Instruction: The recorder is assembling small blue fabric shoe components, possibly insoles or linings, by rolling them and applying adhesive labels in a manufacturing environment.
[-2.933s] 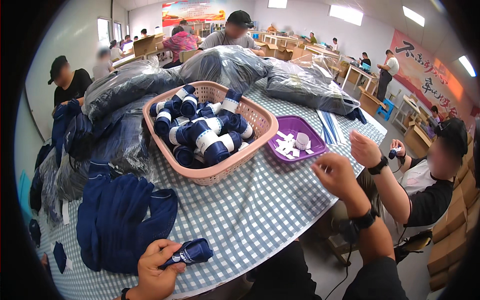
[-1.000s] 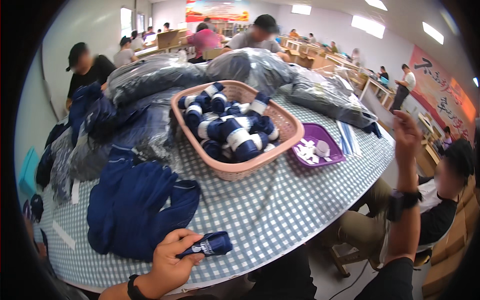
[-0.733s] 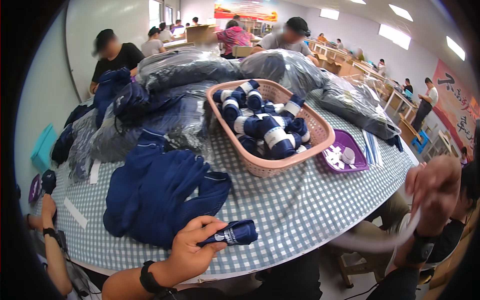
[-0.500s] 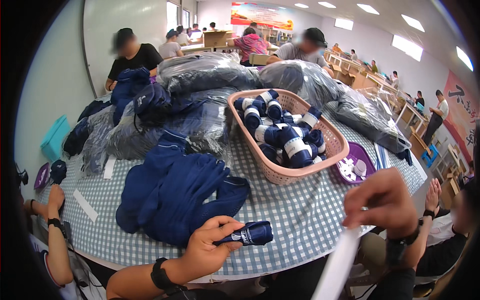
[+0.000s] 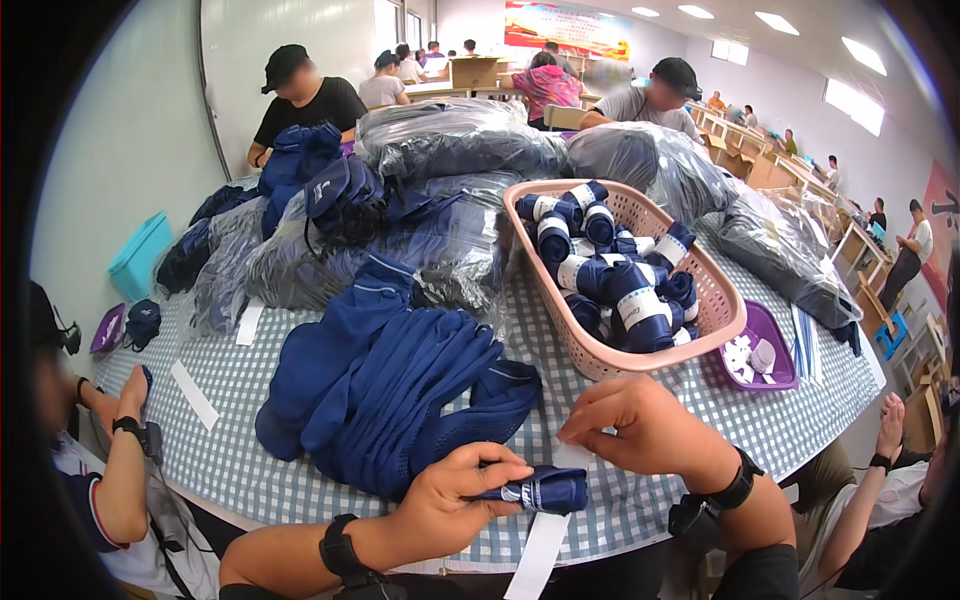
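Note:
My left hand (image 5: 455, 498) grips a small rolled-up navy cloth (image 5: 555, 490) with white print, its thumb below and fingers above. A white paper strip (image 5: 540, 560) runs beneath the roll and hangs past the table's near edge. Its upper end is pinched by my right hand (image 5: 630, 425), just beyond the roll. Loose navy mesh garments (image 5: 370, 390) lie heaped beyond my left hand. Past my right hand stands a pink plastic basket (image 5: 580, 355) holding several navy rolls (image 5: 640, 305) wrapped with white bands.
A purple tray (image 5: 790, 375) with white pieces sits right of the basket. Plastic-bagged navy goods (image 5: 460, 140) pile up across the far side. Loose white strips (image 5: 195, 395) lie on the checked tablecloth (image 5: 240, 470). Co-workers sit to the left, right and opposite.
My right hand has brought the white strip leftward, from beside the table to under the navy roll. My left hand keeps its hold on the roll. The view has shifted slightly left.

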Motion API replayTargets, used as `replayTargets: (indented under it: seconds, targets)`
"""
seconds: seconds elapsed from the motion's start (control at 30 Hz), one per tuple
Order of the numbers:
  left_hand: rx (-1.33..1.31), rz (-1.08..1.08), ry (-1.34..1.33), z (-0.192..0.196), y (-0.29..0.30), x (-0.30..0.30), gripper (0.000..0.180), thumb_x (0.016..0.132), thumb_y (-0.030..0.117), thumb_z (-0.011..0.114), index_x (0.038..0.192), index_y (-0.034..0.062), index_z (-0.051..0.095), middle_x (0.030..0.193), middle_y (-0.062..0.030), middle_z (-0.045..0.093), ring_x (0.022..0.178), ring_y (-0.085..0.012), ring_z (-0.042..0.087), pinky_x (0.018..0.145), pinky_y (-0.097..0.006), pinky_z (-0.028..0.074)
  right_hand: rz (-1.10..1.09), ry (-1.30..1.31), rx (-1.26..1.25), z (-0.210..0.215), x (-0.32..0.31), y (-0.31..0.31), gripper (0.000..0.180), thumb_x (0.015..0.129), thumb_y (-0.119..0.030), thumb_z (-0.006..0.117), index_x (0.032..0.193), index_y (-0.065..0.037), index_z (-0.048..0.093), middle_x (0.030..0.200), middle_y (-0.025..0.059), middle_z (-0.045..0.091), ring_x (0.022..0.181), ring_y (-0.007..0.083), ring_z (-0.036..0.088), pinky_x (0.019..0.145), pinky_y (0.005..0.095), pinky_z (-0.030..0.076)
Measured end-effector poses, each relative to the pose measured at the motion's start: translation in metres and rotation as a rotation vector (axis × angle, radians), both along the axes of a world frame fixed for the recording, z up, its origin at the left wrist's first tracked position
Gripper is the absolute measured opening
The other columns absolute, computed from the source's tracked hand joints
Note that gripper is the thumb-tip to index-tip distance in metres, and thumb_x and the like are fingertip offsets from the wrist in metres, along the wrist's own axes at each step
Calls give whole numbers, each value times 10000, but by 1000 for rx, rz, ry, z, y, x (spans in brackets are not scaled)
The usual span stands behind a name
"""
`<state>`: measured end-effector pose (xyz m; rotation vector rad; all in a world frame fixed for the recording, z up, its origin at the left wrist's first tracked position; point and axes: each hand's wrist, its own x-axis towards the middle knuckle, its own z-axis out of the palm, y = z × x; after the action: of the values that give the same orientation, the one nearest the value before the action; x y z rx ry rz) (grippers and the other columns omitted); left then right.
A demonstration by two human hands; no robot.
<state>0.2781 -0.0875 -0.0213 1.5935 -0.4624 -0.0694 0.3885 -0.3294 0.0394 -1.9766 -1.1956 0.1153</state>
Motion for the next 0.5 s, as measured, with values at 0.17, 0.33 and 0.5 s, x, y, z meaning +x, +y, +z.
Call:
replayTargets:
  seconds: [0.17,0.33,0.5]
  targets:
    - [-10,-68,43,1,-4,0,489,837,-242,502,1225,0,674,1282,-110,494,1185,-200,574,1006,-288,553,-2,71,73,-8,-9,10,156,792,36,778,941,6,743,864,114,726,740,192,709,629,277,549]
    - [19,-113,118,1,-7,1,516,834,-238,454,1242,-2,663,1282,-114,473,1223,-224,554,1026,-307,558,-128,282,313,-31,-28,14,209,818,-95,822,987,-11,734,827,85,739,642,100,652,560,250,504]
    - [76,-94,80,1,-8,2,515,835,-232,450,1248,-5,658,1276,-117,468,1223,-235,553,1010,-311,572,-105,254,372,-33,-31,10,197,822,-85,818,983,-8,735,839,84,740,680,115,679,600,252,530]
